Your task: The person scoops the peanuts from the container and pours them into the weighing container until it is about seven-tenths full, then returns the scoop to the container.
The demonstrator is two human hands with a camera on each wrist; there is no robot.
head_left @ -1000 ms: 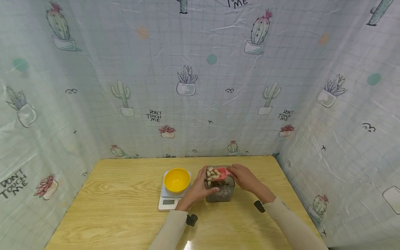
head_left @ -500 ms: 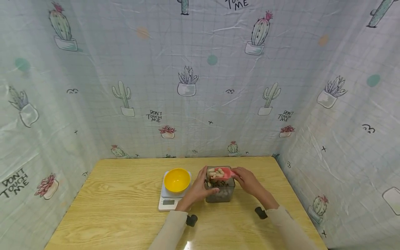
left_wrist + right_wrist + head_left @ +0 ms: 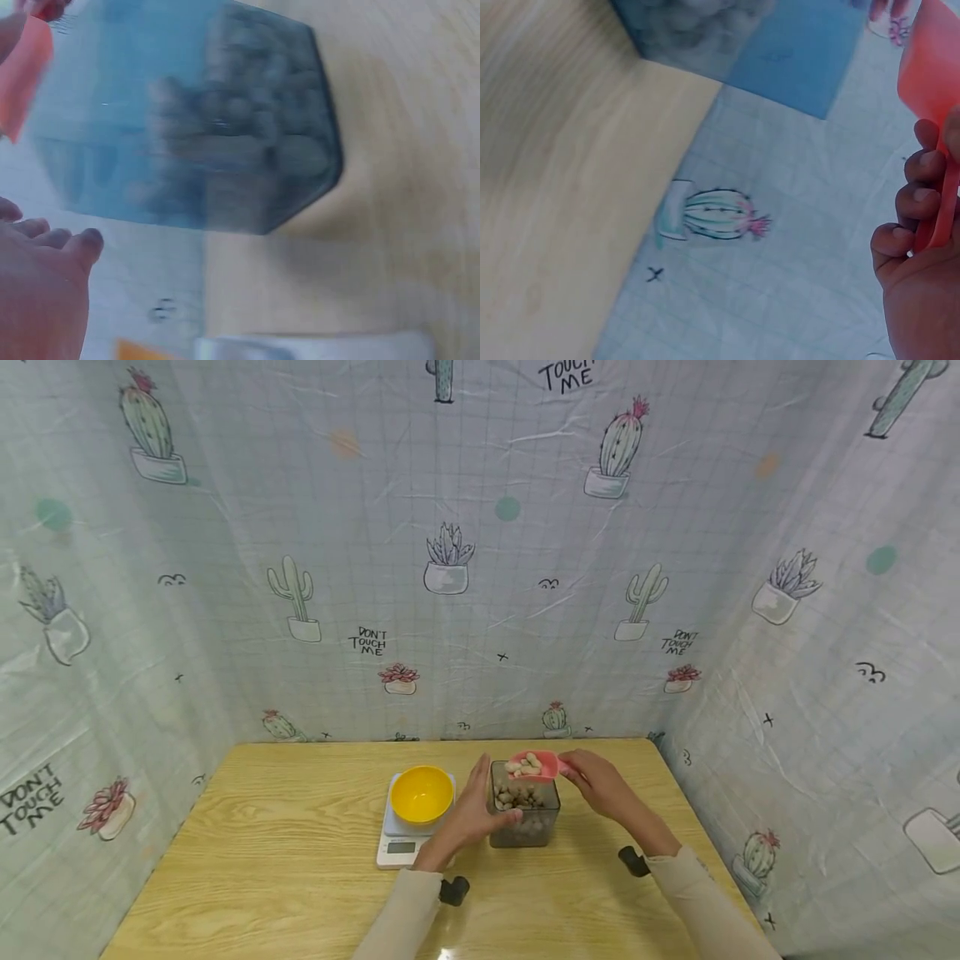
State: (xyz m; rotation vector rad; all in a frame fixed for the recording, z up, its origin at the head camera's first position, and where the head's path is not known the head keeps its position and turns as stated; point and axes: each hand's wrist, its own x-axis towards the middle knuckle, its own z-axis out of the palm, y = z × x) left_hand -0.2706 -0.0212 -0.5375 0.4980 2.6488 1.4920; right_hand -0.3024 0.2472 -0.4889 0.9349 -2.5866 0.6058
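Note:
My right hand (image 3: pixel 603 785) grips the handle of a pink-red scoop (image 3: pixel 551 766) holding several unshelled peanuts (image 3: pixel 527 765). The scoop is raised over the far part of a clear grey square container (image 3: pixel 521 837). More peanuts (image 3: pixel 513 795) lie inside the container, also visible through its wall in the left wrist view. My left hand (image 3: pixel 472 808) lies along the container's left side, fingers straight and thumb spread across the near rim. In the right wrist view, curled fingers wrap the handle of the scoop (image 3: pixel 928 67).
A yellow bowl (image 3: pixel 422 810) stands on a white kitchen scale (image 3: pixel 393 858) just left of the container, beside my left forearm. The wooden table (image 3: pixel 285 843) ends at a cactus-print curtain (image 3: pixel 465 635) at the back and sides.
My right hand has lifted the scoop with peanuts up from inside the container and drawn slightly right. The left hand has stayed at the container's side.

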